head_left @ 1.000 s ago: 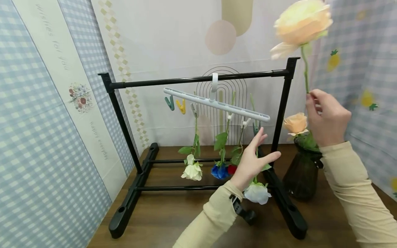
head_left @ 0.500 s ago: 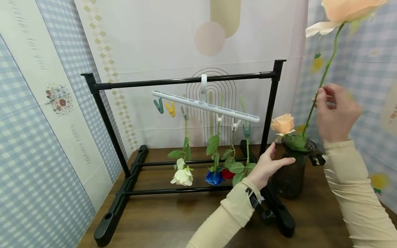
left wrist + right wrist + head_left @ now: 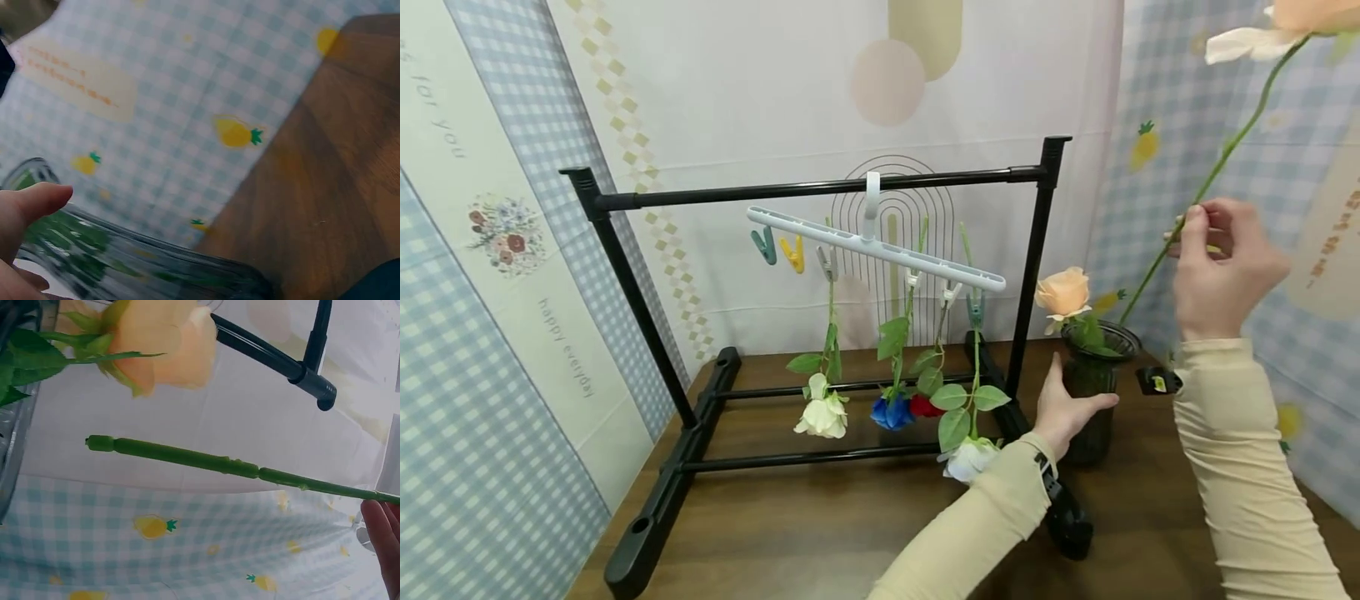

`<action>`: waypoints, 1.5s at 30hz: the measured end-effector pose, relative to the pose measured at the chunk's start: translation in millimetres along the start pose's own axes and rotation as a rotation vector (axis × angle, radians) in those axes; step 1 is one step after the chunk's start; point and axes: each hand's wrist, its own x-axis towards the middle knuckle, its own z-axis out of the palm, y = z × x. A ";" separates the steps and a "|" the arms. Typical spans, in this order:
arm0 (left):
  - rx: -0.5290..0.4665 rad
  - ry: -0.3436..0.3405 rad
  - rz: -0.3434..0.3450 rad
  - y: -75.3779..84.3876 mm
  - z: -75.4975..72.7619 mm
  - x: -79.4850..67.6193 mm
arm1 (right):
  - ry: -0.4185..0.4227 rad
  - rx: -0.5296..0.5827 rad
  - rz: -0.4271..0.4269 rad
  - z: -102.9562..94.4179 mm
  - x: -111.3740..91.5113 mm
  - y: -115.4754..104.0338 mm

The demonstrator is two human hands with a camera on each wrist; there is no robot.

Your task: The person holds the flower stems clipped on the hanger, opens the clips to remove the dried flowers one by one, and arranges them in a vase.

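Note:
My right hand [image 3: 1228, 267] pinches the green stem [image 3: 1232, 146] of a long peach rose, whose bloom [image 3: 1318, 17] is cut off by the top edge of the head view. The bare stem end [image 3: 100, 444] points toward the vase mouth and stands apart from the rim in the right wrist view. A dark glass vase [image 3: 1093, 383] stands on the table with a second peach rose [image 3: 1063, 292] in it. My left hand [image 3: 1066, 412] is at the vase's near left side, thumb and fingers spread; whether it touches the glass I cannot tell.
Left of the vase stands a black rack [image 3: 820, 193]. From its bar hangs a tilted pale hanger [image 3: 880, 248] with clips holding white [image 3: 822, 414], blue [image 3: 892, 410], red [image 3: 927, 406] and white [image 3: 970, 458] roses upside down. A teal clip [image 3: 765, 246] and a yellow clip [image 3: 792, 253] hold nothing.
My right hand has moved right with the rose, its stem now slanting down toward the vase. The left hand has gone from beside the hanger's right end to the vase. The head view has turned right.

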 end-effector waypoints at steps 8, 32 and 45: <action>0.117 0.079 0.100 -19.1 1.5 1.6 | -0.028 -0.048 0.015 -3.5 -14.1 3.0; 0.355 0.157 0.278 -39.5 -1.0 10.3 | -0.100 -0.364 0.043 -23.3 -93.3 45.2; 0.421 0.151 0.289 -46.3 1.8 22.5 | -0.264 -0.506 0.058 -37.4 -115.5 70.5</action>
